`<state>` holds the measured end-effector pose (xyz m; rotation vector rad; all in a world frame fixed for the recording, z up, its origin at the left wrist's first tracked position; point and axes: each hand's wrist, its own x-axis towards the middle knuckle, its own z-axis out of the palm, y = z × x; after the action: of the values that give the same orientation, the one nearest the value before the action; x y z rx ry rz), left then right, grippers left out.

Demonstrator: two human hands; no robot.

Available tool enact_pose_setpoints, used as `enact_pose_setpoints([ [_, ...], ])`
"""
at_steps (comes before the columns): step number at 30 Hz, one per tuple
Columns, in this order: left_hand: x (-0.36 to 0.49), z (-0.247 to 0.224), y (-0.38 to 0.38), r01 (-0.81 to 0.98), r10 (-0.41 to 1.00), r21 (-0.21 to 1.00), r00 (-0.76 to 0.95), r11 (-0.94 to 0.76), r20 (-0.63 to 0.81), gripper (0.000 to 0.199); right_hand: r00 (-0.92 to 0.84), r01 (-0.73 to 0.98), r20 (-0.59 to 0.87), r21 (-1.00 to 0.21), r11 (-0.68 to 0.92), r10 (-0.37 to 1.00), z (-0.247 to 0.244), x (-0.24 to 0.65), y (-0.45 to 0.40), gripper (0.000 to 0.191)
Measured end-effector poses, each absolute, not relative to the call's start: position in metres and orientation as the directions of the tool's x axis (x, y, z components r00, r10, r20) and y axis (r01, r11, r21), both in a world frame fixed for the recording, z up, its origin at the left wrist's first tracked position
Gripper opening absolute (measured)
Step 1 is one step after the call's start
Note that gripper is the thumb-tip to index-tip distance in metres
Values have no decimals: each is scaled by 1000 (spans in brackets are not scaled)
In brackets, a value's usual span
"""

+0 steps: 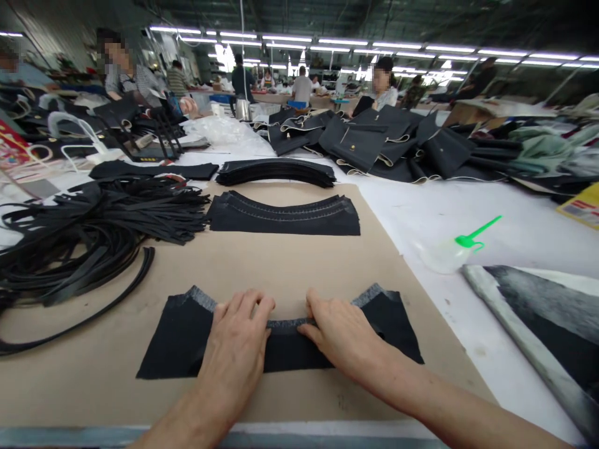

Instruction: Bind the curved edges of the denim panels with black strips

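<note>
Black panel: The dark fabric piece (294,357) lies flat on a tan sheet (281,265) at the near edge of a white table (390,196), its curved upper edge banded in grey.
Left hand: The left hand (238,337) rests on the panel, fingers bent and nearly side by side; whether they pinch the edge cannot be told.
Right hand: The right hand (344,327) sets its thumb on the grey band, forefinger parted from it and reaching past the edge.
Beyond: 1 stitched curved piece (285,221) sits before a black stack (276,173).
Left side: Black strips (154,209) lie heaped.
</note>
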<state>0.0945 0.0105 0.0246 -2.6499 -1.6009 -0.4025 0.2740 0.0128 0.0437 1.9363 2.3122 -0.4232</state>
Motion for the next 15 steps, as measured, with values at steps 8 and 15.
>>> enact_pose_setpoints([
  [8, 98, -7, 1, 550, 435, -192, 793, -813, 427, 38, -184, 973, -232, -182, 143, 955, 52, 274, 8, 26],
  [15, 92, -23, -10, 601, 503, -261, 787, -755, 358, 54, -294, 929, -292, -313, 199, 910, 72, 332, 29, 24],
])
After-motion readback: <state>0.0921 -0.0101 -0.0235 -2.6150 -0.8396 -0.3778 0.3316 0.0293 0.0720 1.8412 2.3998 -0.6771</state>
